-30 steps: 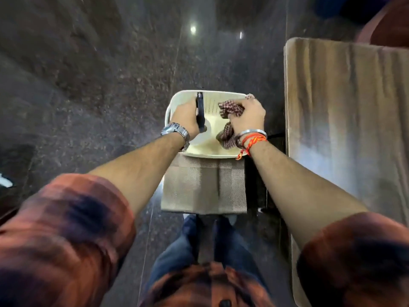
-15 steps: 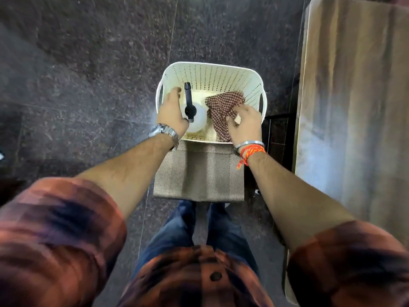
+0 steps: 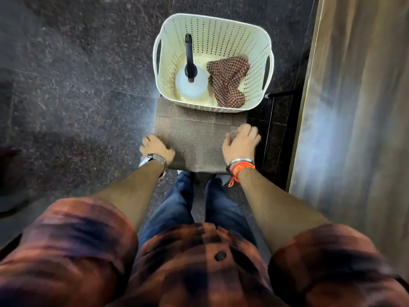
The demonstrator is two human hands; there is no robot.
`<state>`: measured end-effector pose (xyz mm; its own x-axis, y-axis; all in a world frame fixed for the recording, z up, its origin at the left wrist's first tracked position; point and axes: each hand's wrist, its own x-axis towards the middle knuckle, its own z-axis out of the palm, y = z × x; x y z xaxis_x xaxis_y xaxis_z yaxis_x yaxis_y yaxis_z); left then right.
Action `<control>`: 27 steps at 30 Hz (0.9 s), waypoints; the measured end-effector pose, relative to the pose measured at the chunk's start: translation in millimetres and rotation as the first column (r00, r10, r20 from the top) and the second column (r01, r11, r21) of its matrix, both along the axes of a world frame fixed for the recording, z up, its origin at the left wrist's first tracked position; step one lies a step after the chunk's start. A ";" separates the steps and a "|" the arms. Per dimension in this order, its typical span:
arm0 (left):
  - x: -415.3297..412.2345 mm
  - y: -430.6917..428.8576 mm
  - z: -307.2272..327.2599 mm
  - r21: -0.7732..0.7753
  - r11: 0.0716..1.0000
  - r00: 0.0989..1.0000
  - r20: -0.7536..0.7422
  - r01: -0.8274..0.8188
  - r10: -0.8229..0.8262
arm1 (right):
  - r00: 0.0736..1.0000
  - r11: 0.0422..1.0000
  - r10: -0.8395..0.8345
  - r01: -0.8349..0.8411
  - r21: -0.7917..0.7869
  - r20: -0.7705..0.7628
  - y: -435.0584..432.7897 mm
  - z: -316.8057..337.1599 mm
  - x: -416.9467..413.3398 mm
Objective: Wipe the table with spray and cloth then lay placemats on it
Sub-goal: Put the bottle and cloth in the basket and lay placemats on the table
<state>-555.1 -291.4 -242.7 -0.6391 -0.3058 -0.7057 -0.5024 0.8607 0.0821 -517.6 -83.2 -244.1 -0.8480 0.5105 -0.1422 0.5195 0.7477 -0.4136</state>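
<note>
Between the hands (image 3: 200, 145), seemingly touching both, lie the placemats (image 3: 197, 140).

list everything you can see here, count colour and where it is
basket: one, cream, perforated, standing on the far end of the placemats
spray bottle: one, white with black nozzle, left half of the basket
cloth: one, brown-and-cream check, crumpled in the right half of the basket
placemats: stack, exact count unclear, brown woven, in front of the person
table: one, brown wood-look, along the right
floor: dark speckled stone
left hand: at the stack's left edge, watch on wrist
right hand: on the stack's right edge, bangle and orange thread on wrist
</note>
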 end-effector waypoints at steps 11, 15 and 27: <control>9.4 12.6 18.9 0.034 0.998 0.996 -0.064 -0.055 0.057 | 0.778 0.837 -0.335 0.505 -0.212 0.531 0.1 5.4 22.7; 13.1 32.6 49.6 0.149 0.988 0.984 -0.180 0.037 -0.010 | 0.842 0.905 -0.137 0.321 -0.280 0.522 -6.5 32.7 8.9; 16.6 129.3 228.3 0.083 0.680 0.655 -0.376 0.729 -0.655 | 0.918 0.981 0.082 -0.004 -0.196 0.388 36.7 204.2 5.1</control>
<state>-538.5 -162.1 -14.4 -0.7833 0.4431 -0.4361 0.3146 0.8875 0.3367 -512.5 -46.5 -39.8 -0.7240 0.4061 -0.5576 0.6379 0.7017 -0.3173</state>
